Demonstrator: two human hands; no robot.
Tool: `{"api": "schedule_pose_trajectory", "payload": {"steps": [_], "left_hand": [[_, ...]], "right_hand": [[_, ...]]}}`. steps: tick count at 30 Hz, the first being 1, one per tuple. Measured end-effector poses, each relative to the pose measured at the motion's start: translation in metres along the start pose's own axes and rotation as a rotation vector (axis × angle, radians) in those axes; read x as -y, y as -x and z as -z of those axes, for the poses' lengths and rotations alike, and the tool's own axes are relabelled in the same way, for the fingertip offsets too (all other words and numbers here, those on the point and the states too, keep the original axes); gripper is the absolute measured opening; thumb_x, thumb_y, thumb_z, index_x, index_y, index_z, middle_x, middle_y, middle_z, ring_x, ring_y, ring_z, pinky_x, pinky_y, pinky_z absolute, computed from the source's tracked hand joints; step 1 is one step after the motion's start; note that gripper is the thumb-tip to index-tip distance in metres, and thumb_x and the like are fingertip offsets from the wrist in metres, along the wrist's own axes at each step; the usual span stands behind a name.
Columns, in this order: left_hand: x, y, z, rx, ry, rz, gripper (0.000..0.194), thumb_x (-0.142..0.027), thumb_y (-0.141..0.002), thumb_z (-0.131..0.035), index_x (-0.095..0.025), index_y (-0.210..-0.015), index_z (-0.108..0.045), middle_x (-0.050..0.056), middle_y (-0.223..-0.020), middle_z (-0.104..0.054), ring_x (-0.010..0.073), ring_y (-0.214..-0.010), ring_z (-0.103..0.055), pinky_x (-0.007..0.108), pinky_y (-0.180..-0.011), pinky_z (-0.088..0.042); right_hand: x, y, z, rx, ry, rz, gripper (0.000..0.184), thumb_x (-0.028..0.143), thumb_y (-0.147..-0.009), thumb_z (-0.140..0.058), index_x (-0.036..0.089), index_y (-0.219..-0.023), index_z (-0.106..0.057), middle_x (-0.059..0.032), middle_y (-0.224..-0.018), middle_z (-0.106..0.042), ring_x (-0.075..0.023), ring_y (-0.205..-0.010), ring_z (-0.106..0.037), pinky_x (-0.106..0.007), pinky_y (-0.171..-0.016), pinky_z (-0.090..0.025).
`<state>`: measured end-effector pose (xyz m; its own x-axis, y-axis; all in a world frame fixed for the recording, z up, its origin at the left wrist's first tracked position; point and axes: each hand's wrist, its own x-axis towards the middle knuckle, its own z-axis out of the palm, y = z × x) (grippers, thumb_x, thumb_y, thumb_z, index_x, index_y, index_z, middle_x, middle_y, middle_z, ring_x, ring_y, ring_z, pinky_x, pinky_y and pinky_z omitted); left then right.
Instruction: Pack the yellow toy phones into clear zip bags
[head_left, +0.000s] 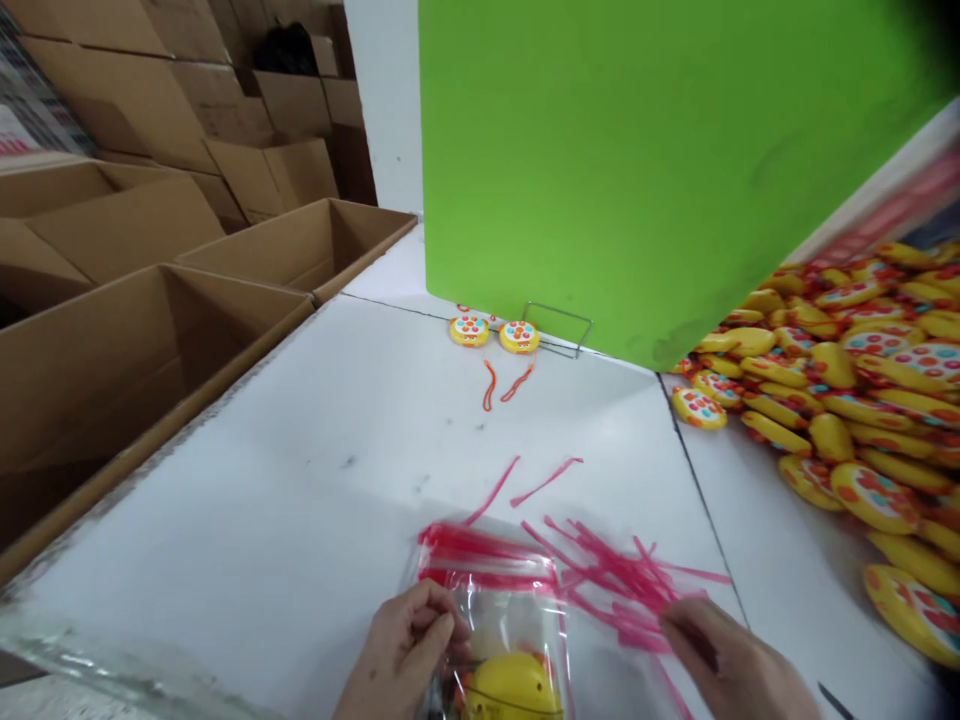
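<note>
My left hand (pixel 416 640) is closed with thumb and forefinger pinched at the left edge of a clear plastic bag (pixel 517 605) with a pink top band. Inside the bag lies a yellow toy (pixel 514 685), partly cut off by the lower picture edge. To the right, my right hand (pixel 724 655) has its fingers pressed together at a loose heap of pink plastic strips (pixel 611 565) and appears to pinch one. Its fingertips are partly hidden and a little blurred. Two more pink strips, one of them a thin strip (pixel 551 482), lie above the bag.
Two yellow toys with coloured buttons, including the right toy (pixel 519 337), lie farther back beside orange cord loops (pixel 489 387). A green board (pixel 600 180) stands behind them by a wire stand (pixel 577 325). Many yellow toys (pixel 874 495) are piled right; open cardboard boxes (pixel 247 330) stand left.
</note>
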<state>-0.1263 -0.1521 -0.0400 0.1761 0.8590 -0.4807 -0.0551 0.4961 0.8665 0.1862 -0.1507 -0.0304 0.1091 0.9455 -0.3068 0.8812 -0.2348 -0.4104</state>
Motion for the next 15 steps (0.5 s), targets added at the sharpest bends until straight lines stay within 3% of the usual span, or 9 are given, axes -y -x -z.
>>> {"api": "schedule_pose_trajectory", "payload": {"steps": [1,3,6,10,15], "left_hand": [[-0.001,0.000,0.000,-0.009,-0.001,0.005,0.018,-0.033,-0.076,-0.056,-0.016,-0.070,-0.053,0.003,-0.072,-0.065,0.0174,-0.067,-0.065,0.025,-0.056,-0.048],[-0.001,0.001,-0.001,-0.012,0.005,0.001,0.021,-0.037,-0.076,-0.056,-0.017,-0.070,-0.052,0.003,-0.072,-0.065,0.0177,-0.067,-0.065,0.025,-0.055,-0.048],[0.005,0.001,0.001,0.004,0.014,-0.002,0.024,-0.041,-0.078,-0.055,-0.018,-0.072,-0.049,0.003,-0.073,-0.066,0.0176,-0.067,-0.065,0.025,-0.056,-0.048],[0.015,0.002,0.006,0.045,0.049,-0.015,0.023,-0.042,-0.081,-0.054,-0.022,-0.079,-0.044,0.001,-0.072,-0.067,0.0175,-0.066,-0.065,0.025,-0.056,-0.046],[0.018,0.003,0.010,0.018,0.035,0.014,0.013,-0.030,-0.083,-0.046,-0.020,-0.075,-0.049,-0.001,-0.069,-0.063,0.0163,-0.065,-0.060,0.025,-0.056,-0.045]], "right_hand": [[0.019,0.001,-0.007,0.003,-0.113,0.066,0.025,0.048,-0.077,-0.046,0.029,-0.079,-0.062,-0.0024,-0.076,-0.068,-0.0198,-0.063,-0.061,-0.029,-0.059,-0.046],[0.051,0.001,-0.020,0.135,-0.335,0.152,0.022,0.043,-0.076,-0.054,0.026,-0.086,-0.064,-0.0020,-0.074,-0.067,-0.0175,-0.061,-0.059,-0.027,-0.058,-0.045],[0.076,-0.003,-0.038,0.348,-0.629,0.149,0.014,0.034,-0.072,-0.063,0.020,-0.074,-0.063,0.0006,-0.065,-0.061,-0.0152,-0.059,-0.055,-0.024,-0.056,-0.042],[0.071,-0.007,-0.050,0.365,-0.828,0.145,0.014,0.025,-0.072,-0.061,0.017,-0.063,-0.054,0.0046,-0.057,-0.050,-0.0109,-0.056,-0.046,-0.022,-0.053,-0.035],[0.063,-0.008,-0.053,0.374,-0.814,0.184,0.010,0.019,-0.072,-0.052,0.017,-0.063,-0.054,0.0049,-0.057,-0.046,-0.0098,-0.053,-0.041,-0.022,-0.052,-0.033]]}}
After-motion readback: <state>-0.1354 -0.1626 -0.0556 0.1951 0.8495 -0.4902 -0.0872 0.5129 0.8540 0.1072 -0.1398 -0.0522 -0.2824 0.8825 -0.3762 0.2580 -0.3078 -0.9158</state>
